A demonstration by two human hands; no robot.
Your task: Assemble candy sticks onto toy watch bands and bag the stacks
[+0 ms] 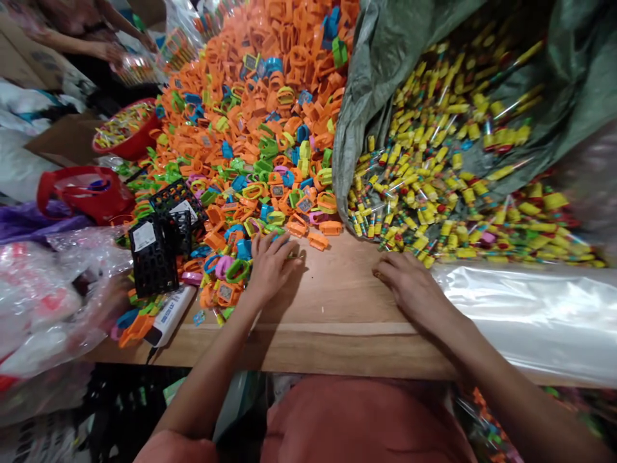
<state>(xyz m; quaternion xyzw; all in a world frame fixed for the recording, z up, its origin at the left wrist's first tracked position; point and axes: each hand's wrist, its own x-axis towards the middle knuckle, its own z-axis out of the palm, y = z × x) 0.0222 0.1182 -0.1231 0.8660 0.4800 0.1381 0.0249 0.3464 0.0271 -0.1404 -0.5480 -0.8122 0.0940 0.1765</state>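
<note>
Ring-shaped plastic toy watches (pixel 241 125) lie heaped beside the loosely bent left hand (pixel 271 263). The right hand (pixel 409 283) curls near slim yellow tubes (pixel 421 242); whether either holds something cannot be told.

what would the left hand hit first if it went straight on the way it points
Probably an orange watch-like piece just ahead of the left hand, though exact depth is unclear.

1. We see bare table (pixel 337 289) between left hand (pixel 272 265) and right hand (pixel 409 286); low passage there.
2. Leftward, heaped watch-shaped pieces (pixel 250 128), a black tray (pixel 155 267) and a white power strip (pixel 174 314) obstruct us.
3. Ahead right, the sack (pixel 359 109) and spilled yellow tubes (pixel 424 212) bar our way.
4. Clear plastic sheeting (pixel 525 315) covers the right side.
</note>
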